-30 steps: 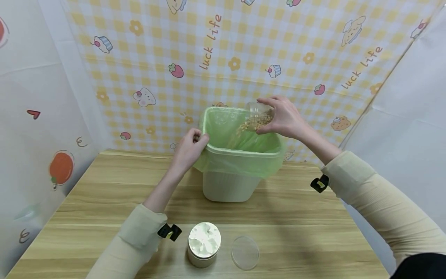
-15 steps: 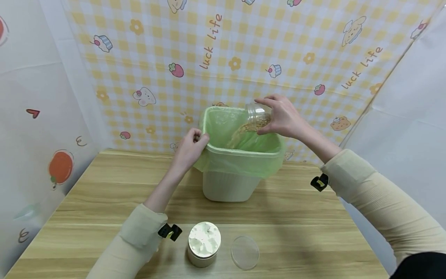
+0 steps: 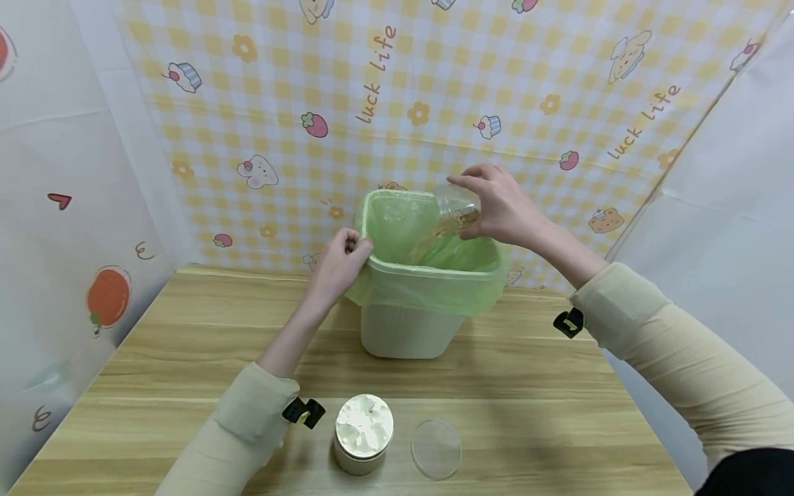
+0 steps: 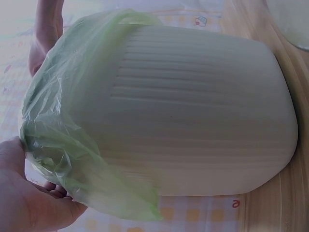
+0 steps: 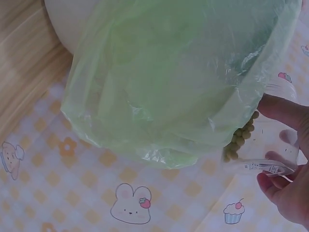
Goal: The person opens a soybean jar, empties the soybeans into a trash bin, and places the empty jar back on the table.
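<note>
Wooden table [image 3: 186,358], one bin [image 3: 406,331], two jars [image 3: 363,434].

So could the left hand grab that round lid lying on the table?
Probably yes: the lid lies bare on the table, nothing covering it, but the left hand grips the bin's rim and must let go first.

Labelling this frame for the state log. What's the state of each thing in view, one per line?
clear jar: tipped over the bin, open, beans pouring out, few left
bin: upright on the table, lined with a green bag
green bag: folded over the rim
right hand: gripping the clear jar
left hand: gripping the bag at the bin's rim
second jar: upright, full of something pale, no lid visible on it
clear lid: off, flat on the table
</note>
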The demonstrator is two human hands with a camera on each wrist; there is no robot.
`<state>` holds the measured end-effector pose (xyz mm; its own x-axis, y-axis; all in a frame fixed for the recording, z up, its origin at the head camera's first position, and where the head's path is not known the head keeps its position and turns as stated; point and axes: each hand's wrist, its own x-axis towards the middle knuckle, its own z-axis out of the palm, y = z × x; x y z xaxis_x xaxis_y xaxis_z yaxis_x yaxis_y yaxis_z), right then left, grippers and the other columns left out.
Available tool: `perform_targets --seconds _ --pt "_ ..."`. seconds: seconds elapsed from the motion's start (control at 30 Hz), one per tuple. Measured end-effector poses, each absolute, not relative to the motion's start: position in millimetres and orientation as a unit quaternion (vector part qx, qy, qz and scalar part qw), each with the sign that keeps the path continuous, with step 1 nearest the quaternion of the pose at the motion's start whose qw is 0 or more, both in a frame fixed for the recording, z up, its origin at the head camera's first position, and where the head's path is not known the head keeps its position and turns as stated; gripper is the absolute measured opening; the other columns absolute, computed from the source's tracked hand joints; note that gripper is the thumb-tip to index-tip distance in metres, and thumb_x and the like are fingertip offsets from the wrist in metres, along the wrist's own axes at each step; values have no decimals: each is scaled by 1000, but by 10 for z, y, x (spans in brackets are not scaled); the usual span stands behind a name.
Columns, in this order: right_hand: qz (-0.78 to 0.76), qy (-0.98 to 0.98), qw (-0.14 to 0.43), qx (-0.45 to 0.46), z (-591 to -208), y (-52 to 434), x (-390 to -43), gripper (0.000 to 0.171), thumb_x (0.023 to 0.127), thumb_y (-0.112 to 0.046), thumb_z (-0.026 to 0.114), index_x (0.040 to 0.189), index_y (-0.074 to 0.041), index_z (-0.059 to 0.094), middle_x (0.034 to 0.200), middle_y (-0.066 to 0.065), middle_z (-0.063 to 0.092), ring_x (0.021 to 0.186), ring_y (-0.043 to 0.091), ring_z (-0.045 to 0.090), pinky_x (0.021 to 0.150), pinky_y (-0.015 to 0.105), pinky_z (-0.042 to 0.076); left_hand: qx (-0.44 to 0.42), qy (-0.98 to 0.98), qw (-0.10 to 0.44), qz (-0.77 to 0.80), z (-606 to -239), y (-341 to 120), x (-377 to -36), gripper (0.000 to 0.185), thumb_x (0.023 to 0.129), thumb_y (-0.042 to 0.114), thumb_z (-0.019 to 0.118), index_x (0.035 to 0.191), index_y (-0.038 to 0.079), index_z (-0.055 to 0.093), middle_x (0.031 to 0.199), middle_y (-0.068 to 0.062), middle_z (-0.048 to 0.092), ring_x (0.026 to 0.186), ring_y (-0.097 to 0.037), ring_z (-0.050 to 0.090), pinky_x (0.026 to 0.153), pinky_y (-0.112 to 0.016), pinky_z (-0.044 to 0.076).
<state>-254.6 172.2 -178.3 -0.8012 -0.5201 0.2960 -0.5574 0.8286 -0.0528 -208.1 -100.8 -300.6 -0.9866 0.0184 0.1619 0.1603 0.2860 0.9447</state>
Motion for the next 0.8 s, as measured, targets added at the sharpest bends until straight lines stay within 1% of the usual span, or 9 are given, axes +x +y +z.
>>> perform_targets --seconds 0.07,0.17,0.3,0.5,0.67,0.8 --pt "59 -945 140 290 -1785 1713 -2538 93 68 -15 96 150 -11 53 148 20 50 138 41 40 110 60 41 -56 -799 59 -596 -3009 -1008 -2081 32 96 37 54 112 9 56 101 -5 55 90 -21 51 79 -32 47" --pt "49 -940 150 301 -1789 1700 -2529 92 67 -13 96 149 -11 54 147 20 50 139 42 40 111 60 40 -57 -798 59 -597 -3012 -1008 -2077 32 96 37 54 112 9 56 100 -4 55 90 -21 51 79 -31 47" --pt "32 -930 168 325 -1790 1689 -2517 92 65 -11 97 147 -10 56 147 20 50 140 42 40 115 58 38 -55 -798 61 -597 -3014 -1010 -2081 33 96 38 54 112 10 56 101 -4 55 90 -21 51 79 -32 47" --pt "-5 -909 196 367 -1783 1676 -2504 92 63 -5 97 146 -11 56 148 21 50 140 42 42 113 59 40 -59 -799 63 -596 -3026 -1013 -2090 36 96 37 53 115 7 56 102 -6 55 91 -22 51 80 -31 47" --pt "-51 -888 221 401 -1796 1671 -2475 91 64 -1 96 145 -14 56 150 21 49 144 43 40 112 63 40 -63 -797 67 -597 -3033 -1012 -2092 38 97 37 53 117 6 56 102 -6 55 91 -21 51 79 -31 47" --pt "-102 -859 248 436 -1807 1675 -2475 91 65 5 93 145 -15 55 151 19 50 148 41 37 115 63 38 -63 -795 69 -599 -3038 -1015 -2093 38 97 38 53 117 6 56 102 -6 55 91 -21 51 80 -32 47"
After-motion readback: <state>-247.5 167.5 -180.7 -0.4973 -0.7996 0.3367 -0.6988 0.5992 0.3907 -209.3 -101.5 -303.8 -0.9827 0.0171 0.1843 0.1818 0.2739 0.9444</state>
